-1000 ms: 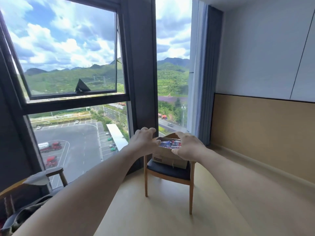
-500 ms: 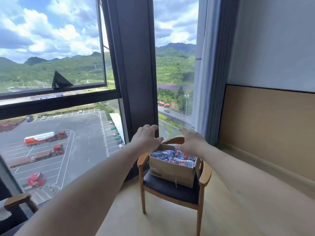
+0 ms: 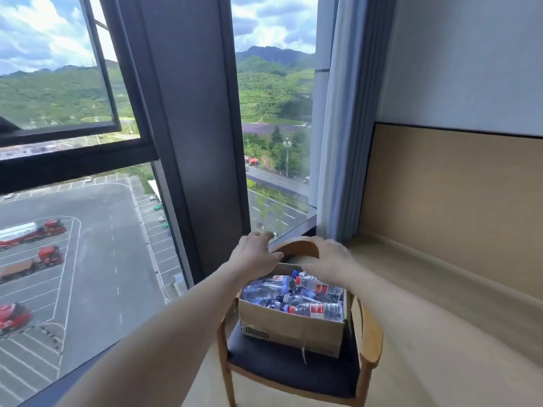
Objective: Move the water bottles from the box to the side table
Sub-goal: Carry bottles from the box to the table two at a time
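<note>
An open cardboard box (image 3: pixel 291 327) stands on the dark seat of a wooden armchair (image 3: pixel 371 339). It is full of several clear water bottles (image 3: pixel 316 308) lying on their sides, with blue and red caps and red labels. My left hand (image 3: pixel 254 255) hovers over the box's far left corner, palm down, fingers loosely spread. My right hand (image 3: pixel 330 259) hovers over the far right part, just above the bottles, fingers relaxed. Neither hand holds anything. No side table is in view.
The armchair stands in a corner by a floor-to-ceiling window with a thick dark frame post (image 3: pixel 194 142). A pale blue curtain (image 3: pixel 343 127) hangs to the right. A tan wall panel (image 3: pixel 455 201) runs along the right side over light wooden flooring (image 3: pixel 440 333).
The view has come closer to the chair and tilted down. Both hands stay stretched forward and have dropped to just above the box's far edge.
</note>
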`<act>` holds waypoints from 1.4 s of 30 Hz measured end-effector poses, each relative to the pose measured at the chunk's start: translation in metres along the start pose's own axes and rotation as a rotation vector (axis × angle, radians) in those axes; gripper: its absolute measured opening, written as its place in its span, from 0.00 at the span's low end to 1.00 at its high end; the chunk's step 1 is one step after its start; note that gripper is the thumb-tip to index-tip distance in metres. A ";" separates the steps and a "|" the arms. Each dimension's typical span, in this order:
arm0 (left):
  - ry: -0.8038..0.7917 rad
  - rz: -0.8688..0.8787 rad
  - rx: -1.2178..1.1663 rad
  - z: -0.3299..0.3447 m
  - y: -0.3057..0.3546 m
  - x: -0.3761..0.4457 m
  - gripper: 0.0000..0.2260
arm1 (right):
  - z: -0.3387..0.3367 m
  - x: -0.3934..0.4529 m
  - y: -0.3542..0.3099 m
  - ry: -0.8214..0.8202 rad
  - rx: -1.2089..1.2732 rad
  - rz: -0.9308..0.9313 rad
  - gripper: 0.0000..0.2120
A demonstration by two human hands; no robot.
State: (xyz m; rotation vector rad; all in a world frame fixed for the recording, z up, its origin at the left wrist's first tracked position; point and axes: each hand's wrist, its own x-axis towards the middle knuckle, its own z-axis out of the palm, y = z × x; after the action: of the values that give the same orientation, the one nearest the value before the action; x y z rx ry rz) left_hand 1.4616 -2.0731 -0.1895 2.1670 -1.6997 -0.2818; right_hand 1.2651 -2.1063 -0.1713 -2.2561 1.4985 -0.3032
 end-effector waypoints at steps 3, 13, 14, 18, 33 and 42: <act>-0.075 0.000 0.001 0.015 -0.027 0.061 0.29 | 0.024 0.063 -0.005 -0.053 -0.009 0.064 0.35; -0.313 0.004 -0.021 0.090 -0.094 0.174 0.19 | 0.112 0.185 0.005 -0.207 0.039 0.191 0.28; -0.330 -0.003 -0.024 0.100 -0.101 0.180 0.17 | 0.120 0.193 0.008 -0.233 0.028 0.194 0.29; -0.369 -0.051 -0.032 0.143 -0.123 0.205 0.24 | 0.154 0.228 0.028 -0.342 0.002 0.210 0.35; -0.597 -0.233 0.016 0.258 -0.180 0.244 0.35 | 0.270 0.340 0.090 -0.639 0.013 0.280 0.33; -0.595 -0.059 0.227 0.305 -0.183 0.242 0.33 | 0.308 0.368 0.107 -0.652 0.174 0.362 0.29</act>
State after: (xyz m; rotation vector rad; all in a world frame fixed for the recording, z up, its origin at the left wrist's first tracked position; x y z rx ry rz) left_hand 1.5698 -2.3195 -0.5248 2.4637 -2.0526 -0.8592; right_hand 1.4454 -2.4126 -0.5110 -1.6644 1.4025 0.3647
